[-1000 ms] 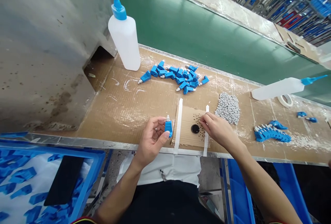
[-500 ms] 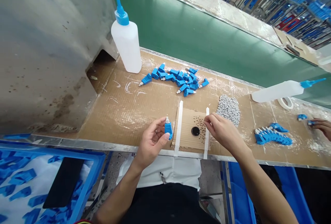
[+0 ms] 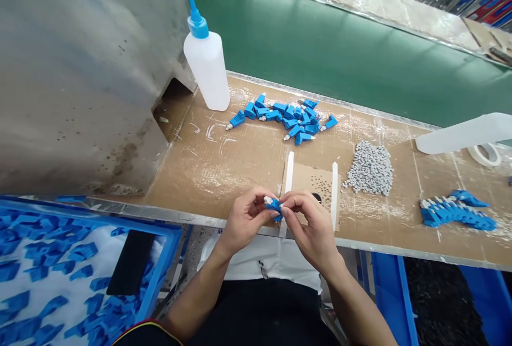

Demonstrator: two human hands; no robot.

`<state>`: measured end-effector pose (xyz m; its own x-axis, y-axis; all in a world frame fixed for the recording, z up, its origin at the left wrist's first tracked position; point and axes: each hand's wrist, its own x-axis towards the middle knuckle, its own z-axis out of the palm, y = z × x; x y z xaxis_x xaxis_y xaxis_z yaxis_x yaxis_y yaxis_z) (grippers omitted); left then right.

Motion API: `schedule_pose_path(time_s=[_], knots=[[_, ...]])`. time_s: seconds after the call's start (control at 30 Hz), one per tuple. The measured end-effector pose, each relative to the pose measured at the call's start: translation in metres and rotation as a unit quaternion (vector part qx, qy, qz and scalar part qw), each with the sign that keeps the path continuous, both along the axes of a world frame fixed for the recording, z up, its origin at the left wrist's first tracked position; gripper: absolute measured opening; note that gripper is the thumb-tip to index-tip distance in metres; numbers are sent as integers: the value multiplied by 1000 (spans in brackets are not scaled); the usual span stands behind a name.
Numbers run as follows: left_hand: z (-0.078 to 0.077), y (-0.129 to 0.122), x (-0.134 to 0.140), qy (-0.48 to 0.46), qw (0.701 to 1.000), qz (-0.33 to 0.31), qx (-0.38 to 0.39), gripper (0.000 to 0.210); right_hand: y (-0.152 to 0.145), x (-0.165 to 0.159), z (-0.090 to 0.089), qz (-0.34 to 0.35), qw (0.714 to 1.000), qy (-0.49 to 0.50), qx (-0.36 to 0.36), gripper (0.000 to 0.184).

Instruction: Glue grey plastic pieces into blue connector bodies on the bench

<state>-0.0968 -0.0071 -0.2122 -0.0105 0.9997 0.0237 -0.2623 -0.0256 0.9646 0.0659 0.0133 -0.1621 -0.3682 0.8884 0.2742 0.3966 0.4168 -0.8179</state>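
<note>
My left hand (image 3: pixel 245 220) pinches a small blue plastic part with a whitish tip (image 3: pixel 273 204) just in front of the cardboard pad. Closed at the other side of that part, my right hand (image 3: pixel 312 226) has thumb and forefinger together against its end. What sits between those right fingertips is too small to make out. Behind the right hand lies the cardboard pad (image 3: pixel 310 175) with white tape strips, scattered tiny dark pieces (image 3: pixel 322 185) and a round black dish (image 3: pixel 317 196), partly hidden.
Loose blue parts (image 3: pixel 296 117) lie behind, with a pile of grey pellets (image 3: pixel 372 167) to the right. A row of blue parts (image 3: pixel 456 212) is farther right. White squeeze bottles stand (image 3: pixel 208 71) and lie (image 3: pixel 468 133) on the bench. Blue bins (image 3: pixel 174 239) flank me below.
My right hand has moved left from the tiny dark pieces to the blue part in my left hand. The blue part has been tilted over. The view has shifted, and the other person's hand has left it.
</note>
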Motion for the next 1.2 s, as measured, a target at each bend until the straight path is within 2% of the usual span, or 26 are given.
schedule_pose_path(time_s=[0.37, 0.53, 0.73, 0.83, 0.9, 1.0, 1.1, 1.2], knots=[[3, 1, -1, 19, 1000, -7, 20, 22, 1, 2, -10, 2, 1000, -10, 0, 10], [1, 0, 0, 25, 1000, -5, 15, 21, 1, 3, -7, 11, 999, -35, 16, 11], [-2, -1, -3, 144, 987, -16, 70, 20, 6, 13, 6, 68, 988, -141, 2, 18], [0, 0, -4, 178, 978, -26, 103, 14, 6, 18, 5, 71, 988, -141, 2, 20], [0, 0, -3, 163, 980, -21, 109, 14, 4, 20, 2, 62, 992, -108, -3, 19], [1, -3, 1, 108, 990, 22, 89, 21, -2, 22, -4, 49, 998, -29, -15, 9], [6, -8, 9, 69, 994, 75, 34, 27, -7, 22, -10, 44, 999, 17, -22, 18], [18, -15, 22, 47, 996, 64, -39, 33, -12, 19, -13, -4, 999, 29, 15, 19]])
